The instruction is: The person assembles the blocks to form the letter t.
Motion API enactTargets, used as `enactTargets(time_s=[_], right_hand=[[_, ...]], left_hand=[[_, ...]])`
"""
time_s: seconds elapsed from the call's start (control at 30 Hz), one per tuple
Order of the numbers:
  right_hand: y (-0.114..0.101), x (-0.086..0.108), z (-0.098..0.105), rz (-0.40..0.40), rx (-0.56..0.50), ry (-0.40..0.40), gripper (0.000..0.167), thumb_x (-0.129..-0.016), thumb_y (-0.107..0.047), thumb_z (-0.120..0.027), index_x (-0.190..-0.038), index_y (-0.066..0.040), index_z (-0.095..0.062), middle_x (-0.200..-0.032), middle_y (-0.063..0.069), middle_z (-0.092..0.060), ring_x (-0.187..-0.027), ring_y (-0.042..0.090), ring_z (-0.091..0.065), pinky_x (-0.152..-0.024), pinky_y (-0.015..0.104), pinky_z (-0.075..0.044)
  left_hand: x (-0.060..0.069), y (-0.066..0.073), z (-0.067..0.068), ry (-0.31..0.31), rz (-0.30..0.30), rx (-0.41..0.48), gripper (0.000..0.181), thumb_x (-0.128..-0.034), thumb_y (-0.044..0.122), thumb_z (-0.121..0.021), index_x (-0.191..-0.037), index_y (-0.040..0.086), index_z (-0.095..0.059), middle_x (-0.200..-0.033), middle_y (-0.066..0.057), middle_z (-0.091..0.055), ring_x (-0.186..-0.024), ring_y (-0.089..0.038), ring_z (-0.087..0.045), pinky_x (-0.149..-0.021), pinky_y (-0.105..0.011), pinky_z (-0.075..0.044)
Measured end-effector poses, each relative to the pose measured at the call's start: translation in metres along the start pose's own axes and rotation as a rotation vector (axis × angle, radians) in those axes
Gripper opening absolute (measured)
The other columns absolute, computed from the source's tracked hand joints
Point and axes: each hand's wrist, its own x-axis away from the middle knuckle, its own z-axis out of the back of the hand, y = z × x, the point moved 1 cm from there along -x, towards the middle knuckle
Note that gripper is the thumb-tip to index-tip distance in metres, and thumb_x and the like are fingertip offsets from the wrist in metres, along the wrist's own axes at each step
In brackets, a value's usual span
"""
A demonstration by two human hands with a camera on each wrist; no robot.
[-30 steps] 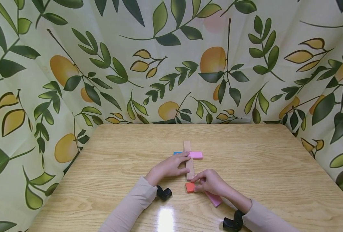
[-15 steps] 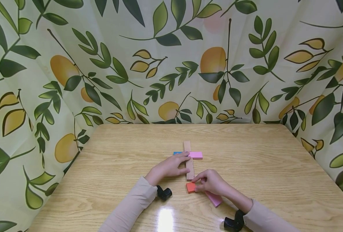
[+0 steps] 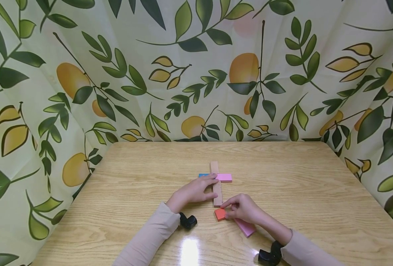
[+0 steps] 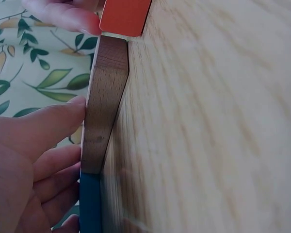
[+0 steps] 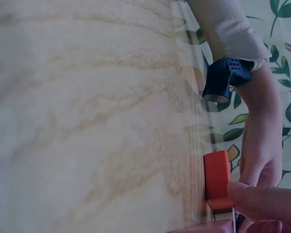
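Observation:
My left hand (image 3: 196,190) rests over a row of flat blocks, its thumb and fingers lying on a plain wooden block (image 3: 217,194). Beyond it lie a second wooden block (image 3: 214,167), a pink block (image 3: 224,178) and a blue block (image 3: 203,175), forming a cross partly hidden by that hand. Just nearer than the cross, my right hand (image 3: 244,208) pinches a small red-orange block (image 3: 220,214) between thumb and index finger. In the left wrist view the red-orange block (image 4: 126,17) sits close to the end of the wooden block (image 4: 105,102).
A longer pink block (image 3: 245,227) lies slanted on the table, partly under my right hand. Each wrist carries a black camera, such as the left one (image 3: 187,221). Behind the wooden table (image 3: 143,159) hangs a leaf-patterned cloth (image 3: 196,92).
The red-orange block has slid slightly to the right and turned a little, together with my right hand. My left hand has stayed in place.

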Motion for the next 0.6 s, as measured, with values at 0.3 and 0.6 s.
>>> enactTargets(time_s=[0.3, 0.6], right_hand=[[-0.0002, 0.0060, -0.0011, 0.031, 0.008, 0.024, 0.019, -0.075, -0.012, -0.079, -0.093, -0.007, -0.078, -0.055, -0.006, -0.048, -0.050, -0.004, -0.033, -0.046, 0.013, -0.028], [0.0005, 0.0054, -0.0004, 0.004, 0.034, 0.042, 0.017, -0.074, -0.011, -0.080, -0.090, -0.008, -0.079, -0.057, -0.004, -0.052, -0.051, -0.004, -0.034, -0.045, 0.014, -0.028]], left_hand=[[-0.0003, -0.0002, 0.0002, 0.000, -0.003, 0.005, 0.056, -0.0939, 0.034, -0.061, -0.141, 0.005, -0.049, -0.155, -0.010, -0.038, -0.146, -0.026, -0.035, -0.121, -0.041, -0.031], [0.0009, 0.0013, 0.0022, -0.005, 0.014, 0.010, 0.056, -0.0942, 0.034, -0.060, -0.141, 0.007, -0.049, -0.156, -0.009, -0.038, -0.146, -0.025, -0.035, -0.121, -0.040, -0.031]])
